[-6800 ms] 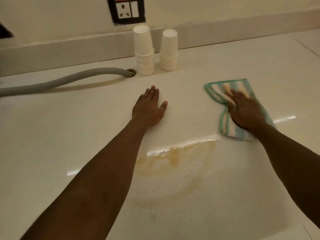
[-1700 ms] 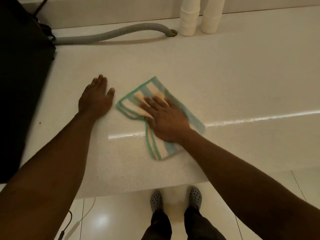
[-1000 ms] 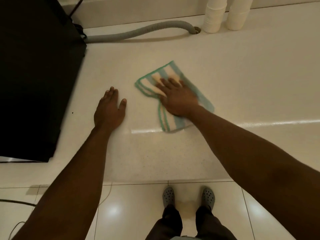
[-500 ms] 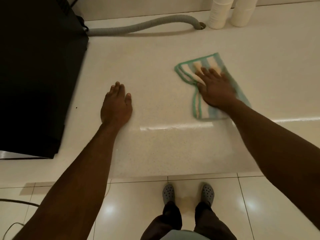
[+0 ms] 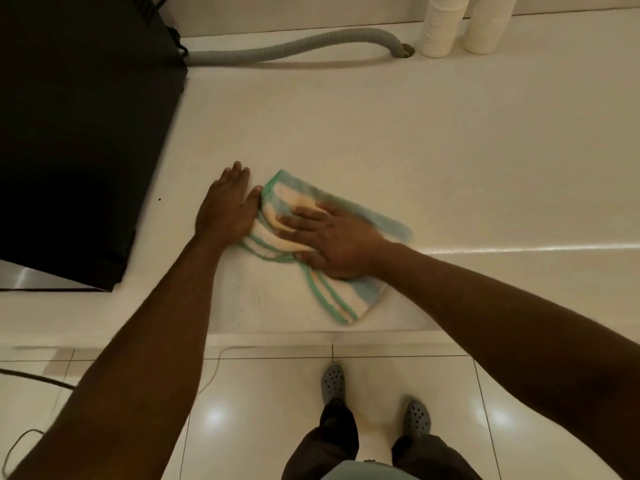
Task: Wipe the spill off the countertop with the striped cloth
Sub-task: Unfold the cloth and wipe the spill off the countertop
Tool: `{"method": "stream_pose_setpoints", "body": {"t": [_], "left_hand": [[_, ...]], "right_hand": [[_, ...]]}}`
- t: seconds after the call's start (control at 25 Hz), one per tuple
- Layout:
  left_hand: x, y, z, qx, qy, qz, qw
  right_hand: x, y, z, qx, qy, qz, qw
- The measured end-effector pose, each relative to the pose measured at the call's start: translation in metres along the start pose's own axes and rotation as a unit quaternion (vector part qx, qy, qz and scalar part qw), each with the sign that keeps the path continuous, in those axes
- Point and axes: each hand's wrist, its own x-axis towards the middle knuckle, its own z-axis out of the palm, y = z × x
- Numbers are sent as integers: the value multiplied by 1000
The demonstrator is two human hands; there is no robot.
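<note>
Near the frame's centre, the right hand presses flat, fingers spread, on the striped cloth; the left hand lies flat beside it on the surface, fingers together.

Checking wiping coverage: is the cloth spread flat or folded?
Bunched, not spread flat: the cloth shows rumpled overlapping layers under the right hand, pressed flat on it. The left hand touches its edge.
</note>
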Motion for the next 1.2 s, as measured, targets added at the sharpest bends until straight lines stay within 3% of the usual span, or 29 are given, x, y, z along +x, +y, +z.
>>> {"method": "stream_pose_setpoints", "body": {"t": [0.2, 0.36, 0.64, 1.2], "left_hand": [[-2, 7, 8, 99, -19, -20, 995], [-22, 35, 17, 102, -34, -32, 994], [-61, 110, 55, 93, 3, -12, 996], [-72, 269, 115, 92, -14, 38, 995]], "right_hand": [[-49, -26, 13, 11, -7, -69, 998], [-86, -23, 19, 20, 4, -51, 999], [-174, 7, 26, 10, 62, 98, 993], [-338, 133, 25, 13, 118, 359, 926]]}}
